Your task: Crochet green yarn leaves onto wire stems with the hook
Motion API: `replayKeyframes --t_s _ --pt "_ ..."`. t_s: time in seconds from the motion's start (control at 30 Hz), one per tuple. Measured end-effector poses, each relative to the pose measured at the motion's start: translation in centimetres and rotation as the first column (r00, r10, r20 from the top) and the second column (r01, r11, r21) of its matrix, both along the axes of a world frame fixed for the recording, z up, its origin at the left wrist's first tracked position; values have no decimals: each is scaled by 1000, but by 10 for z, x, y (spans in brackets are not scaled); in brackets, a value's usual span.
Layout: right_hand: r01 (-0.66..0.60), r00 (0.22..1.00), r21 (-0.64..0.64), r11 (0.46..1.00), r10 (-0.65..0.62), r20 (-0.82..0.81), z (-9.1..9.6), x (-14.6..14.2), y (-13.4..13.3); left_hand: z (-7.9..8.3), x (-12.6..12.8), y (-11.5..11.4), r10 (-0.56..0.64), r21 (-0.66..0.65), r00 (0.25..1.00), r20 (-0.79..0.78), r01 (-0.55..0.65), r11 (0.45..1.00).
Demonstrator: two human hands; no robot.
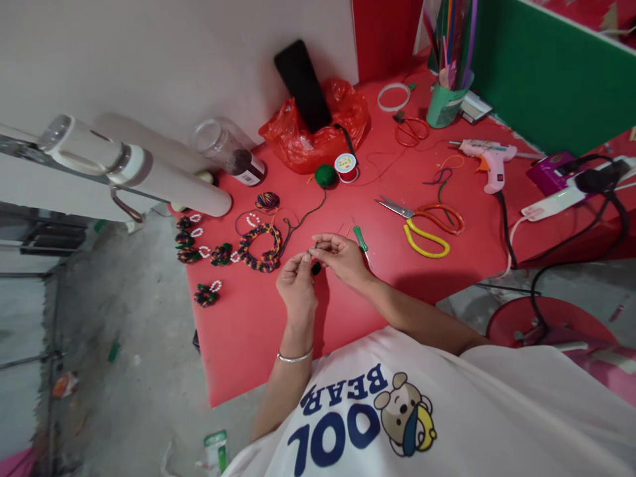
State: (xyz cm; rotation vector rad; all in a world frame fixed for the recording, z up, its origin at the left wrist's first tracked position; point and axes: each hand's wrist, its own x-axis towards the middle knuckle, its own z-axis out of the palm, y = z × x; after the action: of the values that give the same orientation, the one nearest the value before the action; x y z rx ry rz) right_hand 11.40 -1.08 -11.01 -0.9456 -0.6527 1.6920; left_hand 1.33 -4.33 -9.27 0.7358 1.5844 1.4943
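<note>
We locate both hands at the centre of the frame, above the red table [248,351]. The left hand [297,281] has thumb and forefinger pinched narrow on a thin dark yarn [311,251]. The right hand [342,258] pinches the same yarn, its fingertips meeting those of the left. We note a small dark green piece [316,268] just below the fingertips; we cannot tell whether it joins the yarn.

Left of the left hand, we find a braided ring [245,252] lying flat. Further left are five yarn clusters [206,295] with white bead loops. A multicoloured ball [267,201] sits above the ring.

Above the hands, we find the green ball [326,175] touching or just beside the red spool [346,169]. A dark strand runs from the green ball down toward the ring.

Right of the right hand lies a green-handled tool [360,238]. Beyond it, right of centre, the scissors [412,215] lie with blades slightly apart, one handle red and one yellow. At upper right we find the glue gun [489,159] and the cup [442,107]. At upper centre, the phone [302,86] leans on the red bag [284,139]. The bottle [179,182] stands at upper left.
</note>
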Motion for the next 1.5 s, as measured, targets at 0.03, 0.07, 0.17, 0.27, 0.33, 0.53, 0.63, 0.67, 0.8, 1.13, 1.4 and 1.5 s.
replayKeyframes --t_s 0.03,0.07,0.17,0.27,0.33,0.53,0.63,0.67,0.8,1.13,1.4,1.5 --pt "11 1000 8 1000 -11 -8 0 0 0 0 0 0 -12 -7 1000 -10 12 1000" --pt "19 1000 17 1000 -19 -19 0 1 0 0 0 0 -30 -13 999 -25 29 999" --pt "40 999 21 999 -40 -37 1 1 0 2 -1 0 -93 -23 987 -130 90 996" --pt "51 999 10 999 -51 2 1 1 1 3 -2 -1 -135 -41 956 -260 129 991" --pt "44 998 10 999 -45 51 1 1 1 4 -2 -2 -128 -48 948 -291 120 992" --pt "-22 987 64 998 12 158 2 4 0 7 -5 1 -8 -45 998 -67 4 999" --pt "-77 979 102 992 56 197 0 2 -1 10 -8 4 5 -13 999 40 -4 1000" --pt "-86 977 109 990 63 202 -1 2 -1 11 -9 5 3 -1 999 53 -3 1000" --pt "-121 988 43 992 116 105 3 3 -2 14 -10 6 -27 -4 999 26 27 1000" --pt "-100 991 -100 990 91 -93 9 4 1 6 -6 0 -62 -16 994 -91 61 998" --pt "-97 994 -68 993 93 -50 8 6 0 9 -9 1 -10 -5 996 -93 10 1000" --pt "-135 990 -61 989 133 -46 8 5 -1 12 -9 1 -30 -9 996 -88 29 1000"
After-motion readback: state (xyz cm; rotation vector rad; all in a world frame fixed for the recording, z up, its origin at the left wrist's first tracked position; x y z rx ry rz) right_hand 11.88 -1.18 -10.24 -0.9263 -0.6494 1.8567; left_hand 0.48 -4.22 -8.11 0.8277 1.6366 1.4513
